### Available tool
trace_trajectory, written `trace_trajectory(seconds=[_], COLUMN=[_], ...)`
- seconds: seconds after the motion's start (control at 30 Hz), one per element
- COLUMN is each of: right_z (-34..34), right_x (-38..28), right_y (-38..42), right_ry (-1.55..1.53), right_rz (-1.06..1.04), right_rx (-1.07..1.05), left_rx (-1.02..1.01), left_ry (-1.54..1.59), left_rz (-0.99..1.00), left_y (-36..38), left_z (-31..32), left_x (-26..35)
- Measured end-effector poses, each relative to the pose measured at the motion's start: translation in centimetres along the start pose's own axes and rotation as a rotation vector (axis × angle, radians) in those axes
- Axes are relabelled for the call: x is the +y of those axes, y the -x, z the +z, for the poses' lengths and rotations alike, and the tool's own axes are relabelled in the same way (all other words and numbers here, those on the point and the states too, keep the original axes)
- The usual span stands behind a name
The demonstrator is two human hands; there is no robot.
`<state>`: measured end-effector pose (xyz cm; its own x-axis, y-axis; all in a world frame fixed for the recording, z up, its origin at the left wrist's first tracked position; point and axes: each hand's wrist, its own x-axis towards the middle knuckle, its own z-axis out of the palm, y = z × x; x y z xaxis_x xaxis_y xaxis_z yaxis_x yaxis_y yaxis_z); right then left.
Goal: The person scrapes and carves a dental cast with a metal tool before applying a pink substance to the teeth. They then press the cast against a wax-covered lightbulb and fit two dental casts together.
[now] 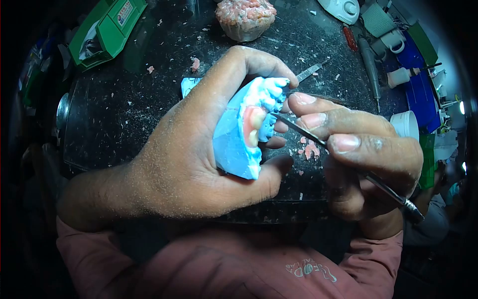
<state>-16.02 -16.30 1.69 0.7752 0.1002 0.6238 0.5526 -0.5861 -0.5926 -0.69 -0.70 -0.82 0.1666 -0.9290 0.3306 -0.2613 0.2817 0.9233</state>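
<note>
My left hand (184,154) is closed around a blue dental plaster model (231,142), its fingers curled over the far side and the thumb beneath. White plaster teeth line the model's edge, and a pink denture base (250,124) with ivory-coloured teeth sits on its side. In my right hand (371,149) is a thin metal dental carving tool (306,132), held like a pen. The tool's tip is right at the teeth, beside the denture. Its handle runs down to the right past my palm.
A bowl (245,22) heaped with pink scraps stands at the back. Green bins (107,35) are at the back left. A knife blade (311,72), pink crumbs (309,149) and a handpiece (369,67) lie on the dark table (119,134). A white cup (406,124) is at right.
</note>
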Motion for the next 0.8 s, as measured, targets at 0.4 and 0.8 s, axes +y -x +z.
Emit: trace_trajectory(seconds=[0.4, 0.8], right_z=[0.0, 1.0], right_x=[-1.1, -0.6], right_y=[-0.1, 0.5], right_ry=[0.074, 0.025], right_rz=[0.017, -0.021], right_rx=[-0.05, 0.011], left_rx=[-0.028, -0.049], left_ry=[-0.292, -0.32], left_rz=[0.127, 0.152], left_y=[-0.2, -0.2], left_z=[-0.4, -0.5], left_x=[-0.2, -0.1])
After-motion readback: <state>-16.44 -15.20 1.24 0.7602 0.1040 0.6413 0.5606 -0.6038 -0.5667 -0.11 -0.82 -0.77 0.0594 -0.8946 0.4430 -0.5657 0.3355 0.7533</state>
